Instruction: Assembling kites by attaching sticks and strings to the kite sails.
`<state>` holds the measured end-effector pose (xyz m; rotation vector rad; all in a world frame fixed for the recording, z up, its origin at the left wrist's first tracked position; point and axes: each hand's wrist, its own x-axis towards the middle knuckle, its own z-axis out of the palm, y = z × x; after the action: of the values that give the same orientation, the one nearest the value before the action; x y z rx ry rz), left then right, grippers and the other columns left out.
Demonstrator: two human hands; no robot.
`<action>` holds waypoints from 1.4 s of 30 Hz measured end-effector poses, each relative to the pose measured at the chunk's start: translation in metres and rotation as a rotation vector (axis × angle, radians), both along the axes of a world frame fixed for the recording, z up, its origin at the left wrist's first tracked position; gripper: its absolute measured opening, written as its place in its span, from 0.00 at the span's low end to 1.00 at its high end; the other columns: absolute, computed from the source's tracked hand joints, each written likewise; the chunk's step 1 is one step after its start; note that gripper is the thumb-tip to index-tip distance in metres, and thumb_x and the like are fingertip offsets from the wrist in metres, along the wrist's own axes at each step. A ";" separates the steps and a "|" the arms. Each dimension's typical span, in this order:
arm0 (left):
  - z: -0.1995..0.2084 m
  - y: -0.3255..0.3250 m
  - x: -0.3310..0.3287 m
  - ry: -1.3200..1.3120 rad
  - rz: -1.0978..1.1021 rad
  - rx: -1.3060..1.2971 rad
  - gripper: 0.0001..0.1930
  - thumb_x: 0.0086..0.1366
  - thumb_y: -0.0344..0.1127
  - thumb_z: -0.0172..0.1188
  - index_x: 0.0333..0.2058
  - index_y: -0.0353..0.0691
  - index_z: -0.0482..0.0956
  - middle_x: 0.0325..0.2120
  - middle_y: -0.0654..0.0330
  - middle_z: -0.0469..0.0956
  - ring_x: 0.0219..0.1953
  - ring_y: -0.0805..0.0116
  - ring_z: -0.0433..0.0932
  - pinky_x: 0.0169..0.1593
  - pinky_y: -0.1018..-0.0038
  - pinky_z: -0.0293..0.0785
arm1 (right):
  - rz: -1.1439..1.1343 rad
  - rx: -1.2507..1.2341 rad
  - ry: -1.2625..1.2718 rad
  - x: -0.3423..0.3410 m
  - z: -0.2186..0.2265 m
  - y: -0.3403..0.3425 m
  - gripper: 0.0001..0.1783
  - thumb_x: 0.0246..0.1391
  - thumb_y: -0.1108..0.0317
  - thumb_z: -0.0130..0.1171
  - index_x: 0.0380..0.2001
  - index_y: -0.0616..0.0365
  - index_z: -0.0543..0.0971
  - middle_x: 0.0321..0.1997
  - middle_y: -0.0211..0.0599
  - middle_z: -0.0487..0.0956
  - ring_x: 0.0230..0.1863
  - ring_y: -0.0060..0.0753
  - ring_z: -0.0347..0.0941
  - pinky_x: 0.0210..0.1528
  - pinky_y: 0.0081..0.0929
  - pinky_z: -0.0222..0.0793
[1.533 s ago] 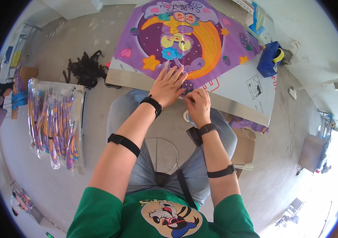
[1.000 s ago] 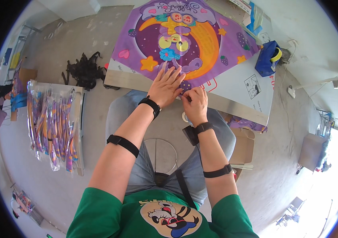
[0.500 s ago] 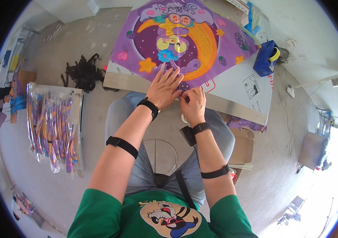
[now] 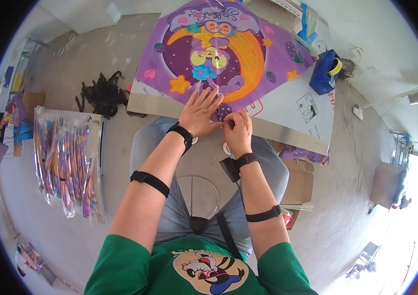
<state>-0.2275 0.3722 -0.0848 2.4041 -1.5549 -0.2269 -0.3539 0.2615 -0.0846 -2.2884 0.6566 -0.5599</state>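
A big purple kite lies flat on a pale surface in front of the person. It has a yellow moon, stars, hearts and a cartoon figure on it. Its near corner points at the person's lap.

The left hand lies flat on the kite close to that near corner. Its fingers are spread out and it grips nothing; it just presses down. The right hand is just to the right of it, touching it. The fingers of the right hand are curled tight and pinch the near corner of the kite at the edge of the surface. I cannot tell if there is something small in that pinch.

Both arms have black bands, and each wrist has a black strap.

On the far right of the surface stands a blue tape holder with a yellow roll. On the left, a stack of long clear bags with colourful things inside lies on a low board. A heap of black strings lies on the floor beyond it. A brown cardboard box sits under the surface on the right.
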 end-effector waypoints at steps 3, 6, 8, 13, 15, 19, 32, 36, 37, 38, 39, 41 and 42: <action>0.000 0.003 0.003 0.013 0.004 0.018 0.43 0.55 0.61 0.55 0.65 0.48 0.53 0.67 0.60 0.46 0.69 0.63 0.43 0.69 0.61 0.34 | 0.010 0.007 -0.026 0.003 -0.001 0.002 0.10 0.33 0.78 0.61 0.24 0.55 0.75 0.32 0.35 0.72 0.38 0.43 0.69 0.43 0.36 0.65; 0.002 0.001 0.006 0.028 -0.004 0.015 0.44 0.53 0.59 0.58 0.65 0.49 0.52 0.67 0.60 0.46 0.69 0.62 0.43 0.68 0.60 0.36 | -0.003 -0.011 -0.028 0.005 0.000 0.002 0.10 0.33 0.77 0.63 0.24 0.54 0.75 0.32 0.36 0.72 0.39 0.44 0.68 0.43 0.38 0.65; 0.006 -0.006 0.006 0.031 -0.030 -0.003 0.44 0.53 0.58 0.59 0.64 0.49 0.52 0.67 0.60 0.46 0.69 0.62 0.43 0.68 0.60 0.37 | -0.036 -0.059 0.017 0.005 0.008 -0.002 0.10 0.34 0.76 0.62 0.24 0.54 0.75 0.32 0.36 0.72 0.40 0.46 0.68 0.43 0.40 0.64; -0.001 -0.002 0.011 0.038 -0.047 -0.047 0.45 0.48 0.50 0.65 0.63 0.44 0.54 0.65 0.56 0.51 0.68 0.59 0.47 0.68 0.58 0.40 | -0.024 -0.054 -0.041 0.006 -0.002 0.001 0.09 0.36 0.77 0.59 0.25 0.53 0.75 0.33 0.38 0.72 0.42 0.48 0.67 0.45 0.42 0.63; -0.008 0.002 0.014 0.047 -0.037 -0.020 0.45 0.48 0.48 0.65 0.63 0.44 0.54 0.66 0.56 0.50 0.68 0.59 0.47 0.68 0.59 0.40 | -0.058 0.140 -0.022 0.005 0.007 -0.007 0.09 0.39 0.76 0.60 0.28 0.56 0.75 0.32 0.41 0.72 0.38 0.46 0.69 0.41 0.38 0.66; -0.013 -0.004 0.009 0.357 0.101 -0.269 0.35 0.57 0.39 0.57 0.63 0.43 0.56 0.65 0.58 0.53 0.67 0.60 0.51 0.67 0.59 0.42 | -0.323 0.321 -0.115 -0.018 0.011 -0.087 0.07 0.47 0.73 0.59 0.32 0.59 0.76 0.34 0.40 0.75 0.36 0.39 0.73 0.40 0.33 0.70; -0.002 -0.022 0.013 -0.199 0.428 -0.097 0.26 0.65 0.43 0.48 0.61 0.43 0.59 0.64 0.58 0.55 0.67 0.58 0.51 0.68 0.52 0.40 | -0.681 -0.155 0.209 -0.058 0.046 -0.360 0.15 0.52 0.56 0.55 0.35 0.55 0.80 0.34 0.42 0.78 0.45 0.47 0.70 0.47 0.38 0.66; -0.004 -0.016 0.015 -0.220 0.430 -0.097 0.27 0.65 0.45 0.48 0.61 0.43 0.58 0.63 0.58 0.56 0.66 0.58 0.51 0.67 0.51 0.41 | -0.710 0.207 -0.023 -0.038 0.040 -0.362 0.15 0.47 0.55 0.60 0.28 0.55 0.83 0.27 0.41 0.81 0.35 0.36 0.77 0.42 0.31 0.70; -0.005 -0.015 0.014 -0.222 0.430 -0.097 0.27 0.65 0.45 0.48 0.61 0.43 0.58 0.63 0.58 0.56 0.66 0.58 0.51 0.67 0.51 0.41 | -0.709 0.208 -0.024 -0.034 0.040 -0.362 0.15 0.47 0.55 0.60 0.28 0.55 0.83 0.27 0.41 0.81 0.35 0.36 0.77 0.42 0.31 0.70; -0.006 -0.013 0.015 -0.218 0.440 -0.088 0.27 0.65 0.45 0.48 0.60 0.43 0.58 0.63 0.57 0.56 0.66 0.58 0.52 0.67 0.51 0.41 | -0.740 0.256 -0.011 -0.028 0.040 -0.362 0.13 0.47 0.58 0.61 0.28 0.58 0.83 0.27 0.37 0.81 0.32 0.30 0.75 0.38 0.28 0.69; -0.006 -0.011 0.015 -0.215 0.450 -0.080 0.27 0.65 0.45 0.47 0.60 0.44 0.58 0.63 0.57 0.56 0.66 0.58 0.52 0.67 0.51 0.41 | -0.770 0.303 0.003 -0.024 0.041 -0.362 0.12 0.47 0.62 0.62 0.29 0.60 0.83 0.26 0.33 0.81 0.28 0.23 0.74 0.34 0.24 0.68; -0.006 -0.027 0.011 -0.202 0.419 -0.095 0.26 0.65 0.44 0.47 0.60 0.44 0.58 0.63 0.58 0.56 0.66 0.58 0.52 0.67 0.51 0.41 | -0.786 0.375 -0.119 -0.045 0.031 -0.393 0.10 0.47 0.63 0.63 0.26 0.60 0.82 0.24 0.32 0.80 0.25 0.23 0.72 0.30 0.25 0.66; -0.006 -0.033 0.009 -0.197 0.407 -0.093 0.26 0.65 0.44 0.47 0.60 0.44 0.58 0.63 0.58 0.56 0.66 0.58 0.52 0.67 0.51 0.42 | -0.777 0.461 -0.236 -0.055 0.026 -0.405 0.09 0.46 0.64 0.64 0.24 0.59 0.82 0.21 0.31 0.78 0.22 0.23 0.71 0.27 0.26 0.65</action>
<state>-0.2184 0.3389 -0.0910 2.6611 -1.0786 0.1638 -0.4092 -0.1432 -0.0583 -1.4618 1.3954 -0.9009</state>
